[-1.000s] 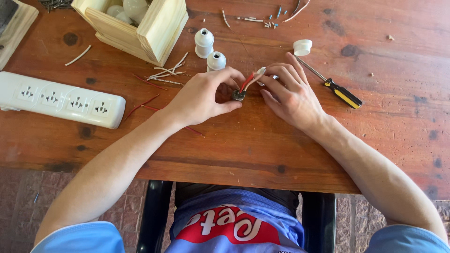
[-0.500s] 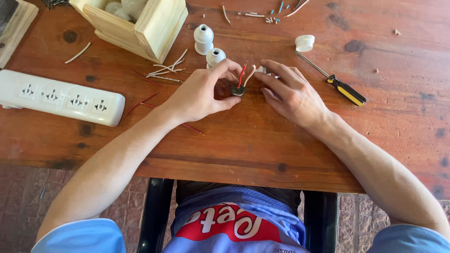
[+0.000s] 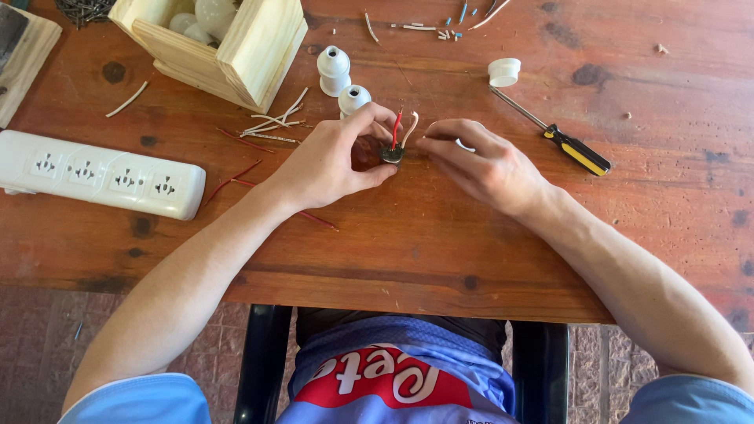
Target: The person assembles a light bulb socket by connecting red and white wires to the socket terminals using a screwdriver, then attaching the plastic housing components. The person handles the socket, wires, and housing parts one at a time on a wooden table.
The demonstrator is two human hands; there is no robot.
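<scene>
Between both hands' fingertips, left grip point(image 3: 334, 161) pinches small dark fitting point(image 3: 392, 155).

Both forearms reach forward and converge; the left hand point(image 3: 330, 161) curls in a pinching grip, the right hand point(image 3: 487, 165) lies beside it with fingers extended.

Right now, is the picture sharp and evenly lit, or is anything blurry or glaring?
Head view: soft, even daylight, with only faint shadows under the left hand and right hand; the small dark part with its two wires is sharp; no blur; mild glare on the white power strip; the wooden table edge bows slightly, a wide-lens effect.
</scene>
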